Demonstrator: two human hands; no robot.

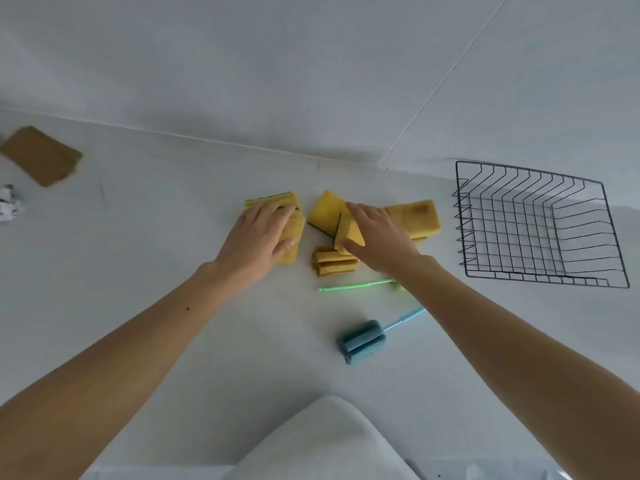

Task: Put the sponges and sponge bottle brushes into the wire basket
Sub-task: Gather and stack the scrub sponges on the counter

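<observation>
Yellow rectangular foam sponges (415, 216) scattered on white worktop (173, 271); one stack (289, 233) grasped by left hand (258, 240), one wedge (349, 233) by right hand (381, 237); black wire basket (540, 226) empty.

We found no text, label, brand, number or sign that we could read on anything in view.

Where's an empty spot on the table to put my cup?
Bare white tabletop lies between the brown cardboard piece and the left hand, and also near the front edge left of the blue sponge bottle brush. The middle is crowded with yellow sponges. The black wire basket is empty.
</observation>
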